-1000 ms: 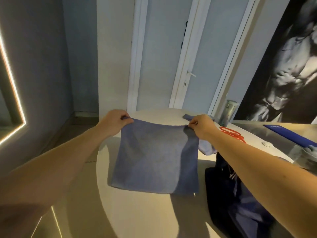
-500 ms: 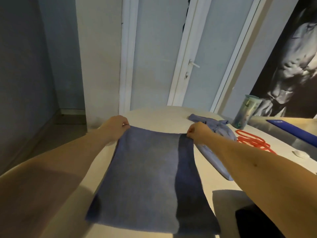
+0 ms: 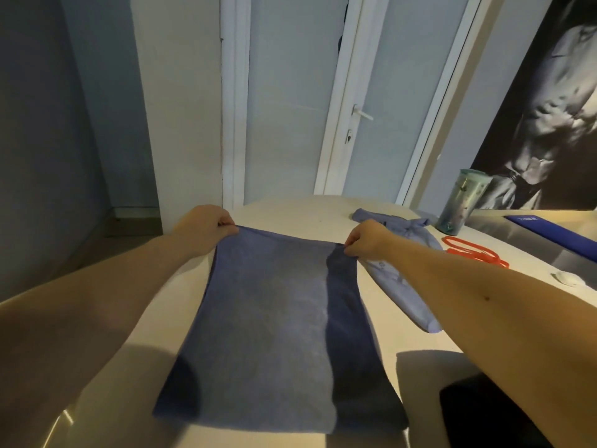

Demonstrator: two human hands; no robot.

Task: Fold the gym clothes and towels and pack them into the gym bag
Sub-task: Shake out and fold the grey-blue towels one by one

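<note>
A blue towel lies spread flat on the round white table, its long side running toward me. My left hand pinches its far left corner and my right hand pinches its far right corner. A crumpled light blue garment lies on the table just right of the towel. A corner of the dark gym bag shows at the bottom right, mostly out of frame.
A green tumbler stands at the table's far right edge, with a red band lying in front of it. A small white object and a blue mat sit on the counter further right. A white door is behind.
The view has tilted and moved closer, so the towel now fills more of the frame and the bag has slid mostly out. Both hands still hold the far corners.
</note>
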